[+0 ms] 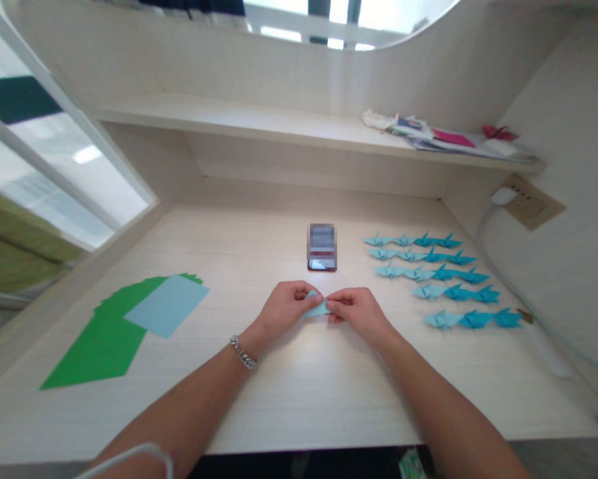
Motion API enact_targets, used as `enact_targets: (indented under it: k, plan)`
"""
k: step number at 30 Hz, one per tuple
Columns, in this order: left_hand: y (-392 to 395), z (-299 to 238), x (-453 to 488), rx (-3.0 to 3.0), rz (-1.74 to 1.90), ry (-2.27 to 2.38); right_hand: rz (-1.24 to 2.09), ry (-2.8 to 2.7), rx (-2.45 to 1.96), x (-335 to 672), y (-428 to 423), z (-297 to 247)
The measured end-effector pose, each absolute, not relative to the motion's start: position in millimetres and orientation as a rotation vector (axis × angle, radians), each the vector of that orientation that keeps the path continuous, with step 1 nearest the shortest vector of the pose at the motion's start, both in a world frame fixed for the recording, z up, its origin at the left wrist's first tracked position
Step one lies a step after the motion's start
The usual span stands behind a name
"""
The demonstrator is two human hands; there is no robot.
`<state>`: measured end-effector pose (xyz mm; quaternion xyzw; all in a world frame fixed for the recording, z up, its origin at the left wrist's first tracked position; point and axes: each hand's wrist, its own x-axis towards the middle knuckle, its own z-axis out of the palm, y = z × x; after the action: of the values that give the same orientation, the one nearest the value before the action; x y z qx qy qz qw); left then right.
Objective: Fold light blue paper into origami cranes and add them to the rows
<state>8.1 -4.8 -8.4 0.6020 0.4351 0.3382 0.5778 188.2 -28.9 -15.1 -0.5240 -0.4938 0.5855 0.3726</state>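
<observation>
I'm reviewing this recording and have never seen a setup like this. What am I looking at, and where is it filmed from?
There is no machine here: these are a person's own bare hands. The single picture comes from a camera worn on the head, looking forward and down at a desk. The left hand and right hand pinch a small light-blue paper between them. Beyond them lies a phone, its screen blurred. To the left are fanned green sheets with a pale blue sheet on top; to the right, five rows of blue folded paper birds.
</observation>
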Motion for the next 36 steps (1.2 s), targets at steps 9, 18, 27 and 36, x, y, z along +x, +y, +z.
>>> enact_targets:
  k: [9, 18, 27, 36]
  plan:
    - [-2.9, -7.4, 3.9, 1.429, 0.883, 1.108, 1.417, -1.114, -1.309, 198.4, -25.5, -10.5]
    - [-0.8, -12.8, 4.1, 1.41, 0.879, 1.063, 1.445, -1.206, -1.306, 193.4, -27.3, -14.0]
    - [-1.5, -10.5, 4.1, 1.39, 0.872, 1.063, 1.487, -1.174, -1.28, 195.4, -27.5, -10.0]
    - [-5.4, -8.0, 8.4, 1.401, 0.836, 1.046, 1.442, -1.332, -1.325, 190.5, -27.1, -17.6]
